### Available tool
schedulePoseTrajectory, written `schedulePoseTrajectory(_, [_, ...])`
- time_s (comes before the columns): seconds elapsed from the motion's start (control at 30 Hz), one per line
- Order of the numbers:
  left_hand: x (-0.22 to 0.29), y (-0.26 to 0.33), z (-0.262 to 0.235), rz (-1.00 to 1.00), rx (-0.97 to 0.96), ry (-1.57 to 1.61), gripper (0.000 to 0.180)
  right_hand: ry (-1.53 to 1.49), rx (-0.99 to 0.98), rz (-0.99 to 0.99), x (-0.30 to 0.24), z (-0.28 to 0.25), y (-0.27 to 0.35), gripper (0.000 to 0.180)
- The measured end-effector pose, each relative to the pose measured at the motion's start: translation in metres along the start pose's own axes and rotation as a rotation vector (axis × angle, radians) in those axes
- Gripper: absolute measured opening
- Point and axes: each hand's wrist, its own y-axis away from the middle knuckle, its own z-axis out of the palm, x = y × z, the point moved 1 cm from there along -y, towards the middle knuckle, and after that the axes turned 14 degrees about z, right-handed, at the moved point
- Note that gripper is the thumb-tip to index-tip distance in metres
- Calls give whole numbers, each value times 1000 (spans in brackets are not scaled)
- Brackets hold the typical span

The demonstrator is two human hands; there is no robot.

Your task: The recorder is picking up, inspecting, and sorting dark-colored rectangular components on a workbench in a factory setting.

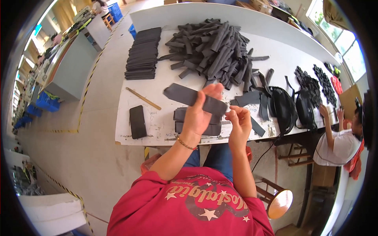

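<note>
- While the left hand [198, 115] supports the dark strip [180, 94], the right hand [239, 124] works at its right end; head view, the only view.
- Left grip: the thumb lies across the strip's upper face, with the extended fingers showing past its far edge; the strip is held between them.
- Right grip: thumb and forefinger are drawn together, pinching the strip's right end; the other fingers are curled in.
- Strip position: raised above the white desk [159, 128], near the middle of its near edge; it slants, left end farther from the person than the right.
- Below the hands: a low stack of dark pieces [180, 128] rests just inside the near edge, partly covered by the left hand.
- Near left corner: a black phone [138, 122] lies flat; a thin wooden stick [143, 98] lies beyond it, by the left edge.
- Far left corner: a neat row of folded dark strips [143, 55] runs along the left edge; a loose heap of rolled dark strips [220, 49] lies to its right, toward the far edge.
- Right of the hands: a black bag [282, 110] sits at the near edge; a second person [338, 143] is seated farther along that edge.
</note>
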Motion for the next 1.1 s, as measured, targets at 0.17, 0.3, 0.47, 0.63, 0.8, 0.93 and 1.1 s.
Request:
schedulePoseTrajectory(0.17, [1,4,4,-63,7,42,44,-99,-221,215,-7,13,-9,20])
schedulePoseTrajectory(0.3, [-6,5,-5,-130,-1,194,41,-395,-281,271,6,9,-5,15])
schedulePoseTrajectory(0.47, [-5,1,-14,-66,4,205,39,-336,-291,362,-1,9,0,12])
schedulePoseTrajectory(0.63, [4,3,3,-85,115,134,33,146,-181,193,8,6,10,19])
schedulePoseTrajectory(0.8, [1,7,-24,-78,158,182,21,273,-175,-91,-13,15,22,18])
schedulePoseTrajectory(0.93, [4,7,-34,-65,47,239,21,167,-259,53,-16,16,16,13])
schedulePoseTrajectory(1.1, [11,8,-25,-141,119,281,18,528,-155,-359,-25,24,27,8])
